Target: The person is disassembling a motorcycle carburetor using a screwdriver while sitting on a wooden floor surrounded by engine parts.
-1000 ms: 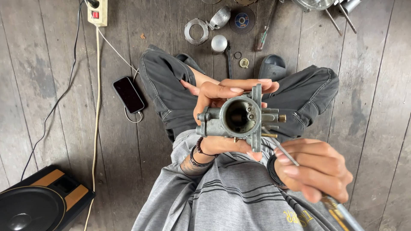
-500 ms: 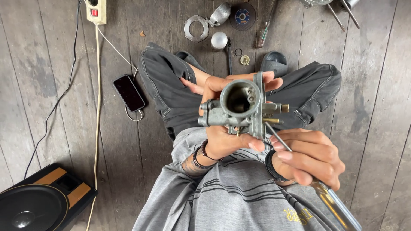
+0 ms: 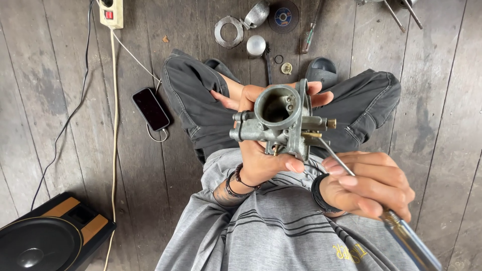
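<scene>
**Metal engine part held up, screwdriver tip at its side**

The left hand [image 3: 261,155] is wrapped around a grey metal engine part [image 3: 281,123], gripping it from below and behind with the fingers reaching up past its round open mouth. The part sits above the person's lap, between the bent knees, with the mouth facing up toward the camera. The right hand [image 3: 369,183] is closed around a screwdriver [image 3: 391,221], whose thin shaft runs up and left so that the tip meets a small brass fitting on the right side of the part.

On the wooden floor [image 3: 447,125] beyond the knees lie a metal ring [image 3: 228,31], a shiny round cap [image 3: 255,45], a grinding disc [image 3: 282,16] and a second screwdriver [image 3: 309,37]. A dark phone [image 3: 150,109] lies to the left of the leg, with a white cable leading to a power strip [image 3: 111,12] at the top edge. A black loudspeaker [image 3: 45,241] stands in the lower left corner.
</scene>
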